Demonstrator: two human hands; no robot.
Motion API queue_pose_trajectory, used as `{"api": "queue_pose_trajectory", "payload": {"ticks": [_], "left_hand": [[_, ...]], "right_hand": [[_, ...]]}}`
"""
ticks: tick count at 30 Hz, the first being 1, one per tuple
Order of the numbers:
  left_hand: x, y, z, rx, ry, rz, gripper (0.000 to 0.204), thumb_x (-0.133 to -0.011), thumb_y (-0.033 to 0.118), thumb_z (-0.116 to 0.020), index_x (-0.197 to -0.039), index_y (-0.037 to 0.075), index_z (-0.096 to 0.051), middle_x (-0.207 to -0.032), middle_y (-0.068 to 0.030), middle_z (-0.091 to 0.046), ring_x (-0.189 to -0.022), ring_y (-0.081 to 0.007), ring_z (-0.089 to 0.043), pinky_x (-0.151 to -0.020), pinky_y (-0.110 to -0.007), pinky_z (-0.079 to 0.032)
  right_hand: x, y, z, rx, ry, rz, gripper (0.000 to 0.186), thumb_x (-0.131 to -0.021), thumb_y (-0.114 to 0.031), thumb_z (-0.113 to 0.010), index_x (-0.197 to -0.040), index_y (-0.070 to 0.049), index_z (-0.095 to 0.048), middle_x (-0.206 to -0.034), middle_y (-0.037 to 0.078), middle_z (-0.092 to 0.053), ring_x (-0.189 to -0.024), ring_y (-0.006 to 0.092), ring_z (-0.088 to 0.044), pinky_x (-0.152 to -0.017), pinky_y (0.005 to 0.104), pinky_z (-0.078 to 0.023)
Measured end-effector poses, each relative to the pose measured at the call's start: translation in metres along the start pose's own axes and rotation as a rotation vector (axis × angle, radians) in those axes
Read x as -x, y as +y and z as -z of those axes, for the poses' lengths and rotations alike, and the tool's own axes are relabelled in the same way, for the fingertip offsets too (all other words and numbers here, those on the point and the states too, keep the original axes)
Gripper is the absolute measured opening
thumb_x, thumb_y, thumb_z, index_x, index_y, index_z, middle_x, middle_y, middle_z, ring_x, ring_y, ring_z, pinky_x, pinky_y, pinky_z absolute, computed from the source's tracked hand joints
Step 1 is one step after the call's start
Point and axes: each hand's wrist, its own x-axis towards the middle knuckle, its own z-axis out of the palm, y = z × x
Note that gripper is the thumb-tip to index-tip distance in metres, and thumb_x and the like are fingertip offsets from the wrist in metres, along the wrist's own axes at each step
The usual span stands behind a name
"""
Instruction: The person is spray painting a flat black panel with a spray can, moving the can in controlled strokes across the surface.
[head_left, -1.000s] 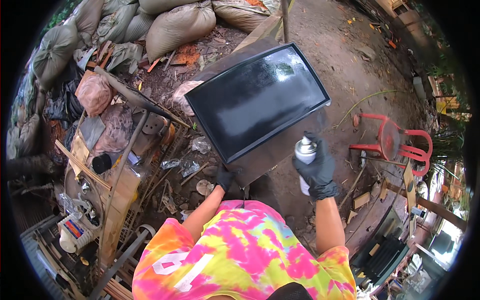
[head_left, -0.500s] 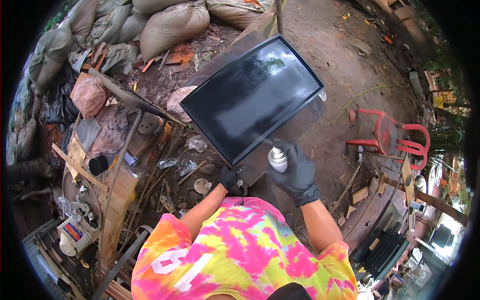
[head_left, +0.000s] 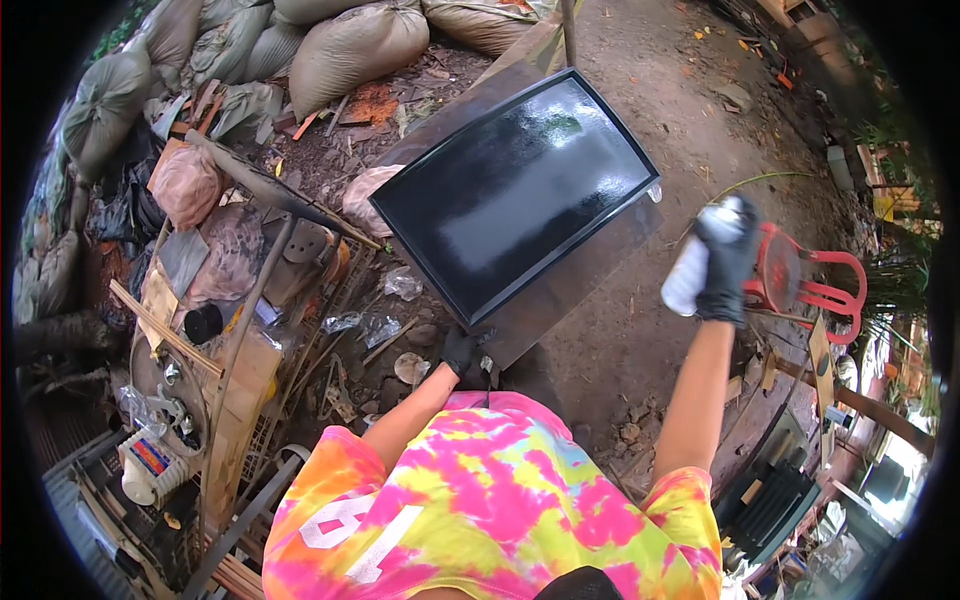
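Note:
A glossy black rectangular panel with a raised rim (head_left: 500,215) lies tilted across the view, wet-looking and mirroring the sky. Under it a dark flat board (head_left: 565,285) sticks out on the near right side. My right hand (head_left: 730,262), in a black glove, is stretched out right of the panel, wrapped round a white spray can (head_left: 687,275). The can is blurred by motion and apart from the panel. At the panel's nearest corner is my gloved left hand (head_left: 458,353); its fingers are mostly hidden there, so their grip does not show.
A red plastic chair (head_left: 800,280) stands just beyond my right hand. Filled sacks (head_left: 360,55) are piled at the far left. On the left, a cluttered rack holds a wooden plank (head_left: 240,390) and a white bottle (head_left: 145,470). Scrap wood and dark parts (head_left: 765,490) lie at lower right.
My right hand has swung right and outward with the spray can, from the panel's near edge to beside the red chair. My left hand stays at the corner.

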Motion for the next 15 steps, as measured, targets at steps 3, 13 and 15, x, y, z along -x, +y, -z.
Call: {"api": "queue_pose_trajectory", "payload": {"ticks": [3, 13, 15], "left_hand": [[0.002, 0.007, -0.001, -0.189, 0.016, -0.021, 0.039, -0.085, 0.009, -0.084, -0.120, -0.001, -0.070, -0.115, -0.0108, -0.075, -0.102, -0.0200, -0.071, -0.091, -0.035, -0.057], [0.000, -0.002, 0.003, -0.008, -0.055, 0.002, 0.038, -0.089, 0.010, -0.080, -0.125, 0.000, -0.070, -0.117, -0.0082, -0.075, -0.107, -0.0189, -0.069, -0.096, -0.036, -0.055], [-0.001, -0.001, 0.006, -0.042, -0.053, 0.031, 0.039, -0.090, 0.011, -0.079, -0.126, 0.000, -0.069, -0.119, -0.0081, -0.074, -0.109, -0.0189, -0.068, -0.098, -0.036, -0.054]], "right_hand": [[-0.020, -0.043, 0.031, -0.517, 0.294, -0.206, 0.039, -0.083, -0.024, -0.075, -0.116, -0.010, -0.060, -0.103, 0.008, -0.064, -0.093, 0.0280, -0.070, -0.083, 0.0402, -0.059], [0.088, -0.070, -0.005, -0.653, -0.151, -0.498, 0.046, -0.082, -0.028, -0.076, -0.120, -0.011, -0.057, -0.106, 0.006, -0.062, -0.098, 0.0220, -0.066, -0.092, 0.0390, -0.055], [0.080, -0.067, -0.014, -0.206, -0.429, -0.194, 0.058, -0.079, -0.012, -0.079, -0.132, -0.008, -0.055, -0.120, 0.009, -0.063, -0.106, 0.0223, -0.066, -0.094, 0.0399, -0.055]]}}
